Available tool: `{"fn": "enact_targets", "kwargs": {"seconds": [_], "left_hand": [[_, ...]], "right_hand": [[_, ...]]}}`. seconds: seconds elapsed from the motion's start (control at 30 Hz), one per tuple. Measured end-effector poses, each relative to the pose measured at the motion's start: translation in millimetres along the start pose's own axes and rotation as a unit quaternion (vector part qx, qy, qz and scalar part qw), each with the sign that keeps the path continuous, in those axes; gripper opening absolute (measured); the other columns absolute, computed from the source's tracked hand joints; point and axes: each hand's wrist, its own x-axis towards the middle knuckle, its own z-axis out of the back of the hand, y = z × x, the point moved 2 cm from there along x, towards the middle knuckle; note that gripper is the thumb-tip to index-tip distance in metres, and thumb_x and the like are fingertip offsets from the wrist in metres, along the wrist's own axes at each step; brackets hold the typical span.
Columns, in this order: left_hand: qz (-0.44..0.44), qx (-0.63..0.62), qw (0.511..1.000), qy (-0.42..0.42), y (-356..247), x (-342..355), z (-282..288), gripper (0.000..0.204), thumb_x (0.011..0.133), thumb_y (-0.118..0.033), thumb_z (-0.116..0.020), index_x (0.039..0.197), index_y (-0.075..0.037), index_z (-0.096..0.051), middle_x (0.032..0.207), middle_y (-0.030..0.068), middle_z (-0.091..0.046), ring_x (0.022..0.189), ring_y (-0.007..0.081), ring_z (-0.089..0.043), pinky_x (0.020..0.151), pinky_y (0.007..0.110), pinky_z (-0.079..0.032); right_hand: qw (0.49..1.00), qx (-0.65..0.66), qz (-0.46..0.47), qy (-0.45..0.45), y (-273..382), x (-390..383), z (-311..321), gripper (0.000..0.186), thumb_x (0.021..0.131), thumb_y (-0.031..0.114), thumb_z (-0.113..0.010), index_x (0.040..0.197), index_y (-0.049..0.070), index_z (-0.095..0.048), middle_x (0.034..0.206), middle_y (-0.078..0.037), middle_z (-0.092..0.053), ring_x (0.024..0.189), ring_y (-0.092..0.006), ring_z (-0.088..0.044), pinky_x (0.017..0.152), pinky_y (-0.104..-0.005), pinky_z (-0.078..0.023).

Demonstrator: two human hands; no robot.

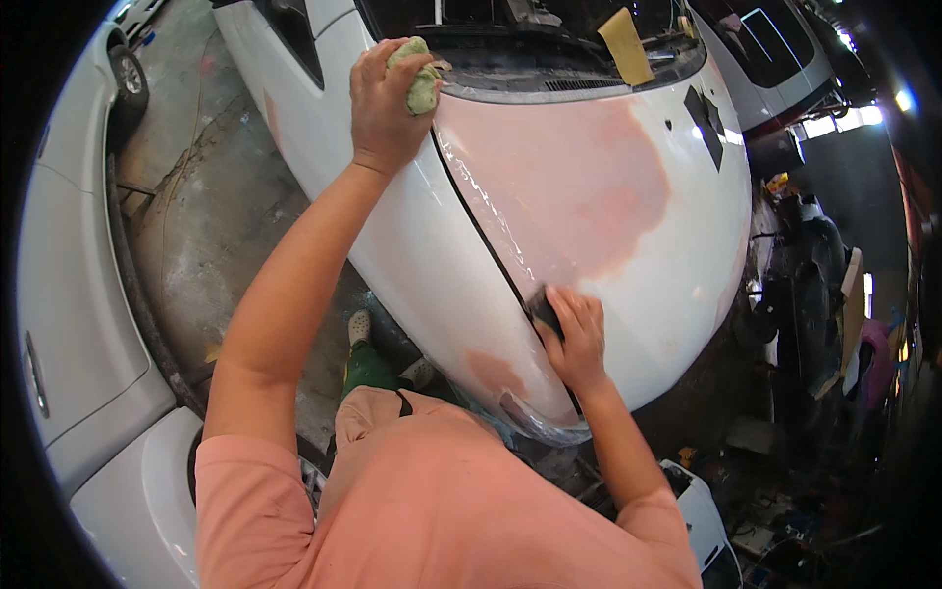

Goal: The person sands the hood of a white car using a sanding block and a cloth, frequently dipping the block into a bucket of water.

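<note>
My left hand (386, 110) is closed around a pale green sponge (420, 80) near the windshield's lower corner, above the white car's fender. My right hand (577, 339) grips a dark sanding block (545, 310) against the hood's edge, beside the dark gap between hood and fender. The white car hood (677, 285) carries a large pinkish sanded patch (559, 187) with uneven edges. Wet streaks shine along the hood edge between my hands. A smaller pinkish patch (494, 374) marks the front of the fender (412, 285).
A yellow sheet (626, 47) stands at the windshield base. Another white car (88, 285) is parked close on my left, with stained concrete floor (226, 196) between. Dark parts and clutter (814, 294) line the right side. A further vehicle (760, 54) stands beyond the hood.
</note>
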Motion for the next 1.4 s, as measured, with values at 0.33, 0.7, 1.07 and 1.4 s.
{"fn": "enact_targets", "kwargs": {"seconds": [0.33,0.7,1.07,1.4], "left_hand": [[-0.011,0.021,1.000,0.002,4,1,3,0.043,0.088,-0.016,-0.087,0.127,-0.017,-0.069,0.141,0.0108,-0.063,0.130,0.0346,-0.058,0.113,0.047,-0.044],[-0.026,0.019,0.999,0.004,3,1,-1,0.048,0.089,-0.020,-0.086,0.133,-0.018,-0.066,0.143,0.0100,-0.063,0.133,0.0380,-0.057,0.114,0.048,-0.045],[0.000,-0.017,1.000,-0.021,-7,5,7,0.045,0.077,-0.005,-0.081,0.119,-0.014,-0.066,0.132,0.0185,-0.062,0.122,0.0436,-0.058,0.108,0.052,-0.047],[0.006,-0.018,1.000,-0.015,-7,3,5,0.045,0.077,-0.004,-0.081,0.118,-0.015,-0.067,0.132,0.0179,-0.062,0.123,0.0432,-0.058,0.109,0.052,-0.046]], "right_hand": [[0.998,-0.013,0.033,-0.046,40,97,-36,0.053,0.087,0.017,-0.081,0.138,0.010,-0.069,0.128,-0.004,-0.071,0.105,-0.0322,-0.062,0.096,-0.0473,-0.050],[0.998,-0.019,0.046,-0.041,18,130,-29,0.054,0.089,0.013,-0.080,0.142,0.006,-0.068,0.135,-0.010,-0.070,0.108,-0.0358,-0.060,0.100,-0.0471,-0.049],[0.998,-0.034,0.055,-0.026,15,107,-27,0.051,0.089,0.011,-0.078,0.140,0.007,-0.069,0.137,-0.009,-0.068,0.107,-0.0356,-0.060,0.100,-0.0469,-0.049],[0.998,-0.013,0.054,0.017,2,7,-6,0.053,0.087,0.010,-0.082,0.138,0.005,-0.069,0.133,-0.011,-0.069,0.107,-0.0352,-0.061,0.099,-0.0451,-0.049]]}}
